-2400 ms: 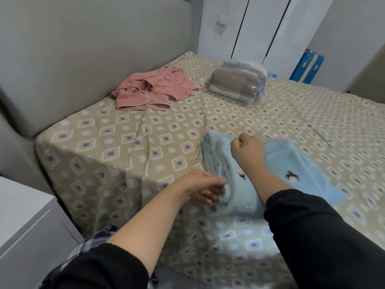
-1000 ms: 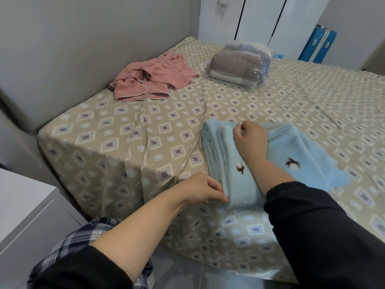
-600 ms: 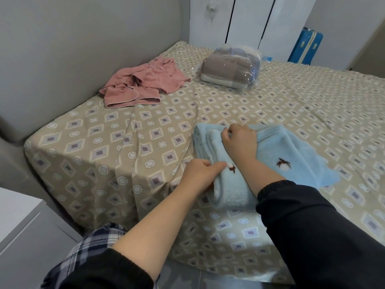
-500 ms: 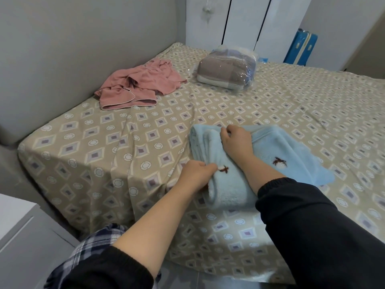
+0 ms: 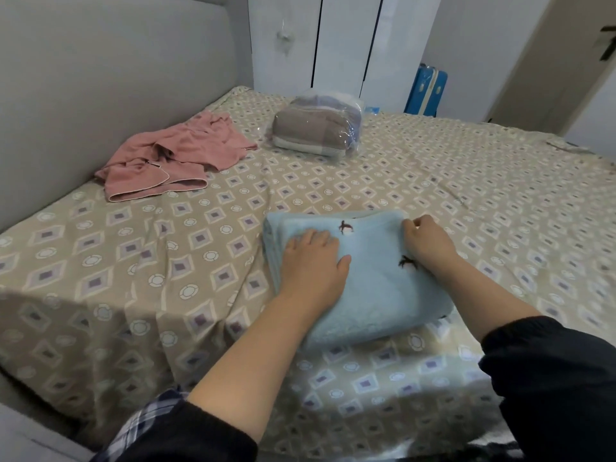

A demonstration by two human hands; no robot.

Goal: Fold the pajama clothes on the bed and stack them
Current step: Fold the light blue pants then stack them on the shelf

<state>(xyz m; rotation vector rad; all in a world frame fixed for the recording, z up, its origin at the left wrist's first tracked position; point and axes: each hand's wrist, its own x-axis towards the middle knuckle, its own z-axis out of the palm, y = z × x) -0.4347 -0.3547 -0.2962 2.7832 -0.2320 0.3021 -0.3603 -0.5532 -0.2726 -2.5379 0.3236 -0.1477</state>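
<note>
A light blue fleece pajama piece (image 5: pixel 373 288) with small dark bird motifs lies folded into a thick rectangle near the bed's front edge. My left hand (image 5: pixel 315 261) lies flat on its left part, fingers straight and pressing down. My right hand (image 5: pixel 428 240) sits at its far right corner with fingers curled, pinching the fabric edge. A pink pajama piece (image 5: pixel 173 158) lies crumpled and unfolded at the back left, near the headboard.
The bed (image 5: pixel 483 201) has a beige sheet with a diamond pattern. A plastic-wrapped folded blanket (image 5: pixel 316 131) sits at the back. Grey padded headboard (image 5: pixel 100 78) on the left, white wardrobe (image 5: pixel 340 41) behind, blue suitcase (image 5: pixel 426 91) beside it.
The loose right part of the blue piece has been folded over onto the left part, making a compact rectangle. My left hand moved from its near edge onto its top; my right hand moved right.
</note>
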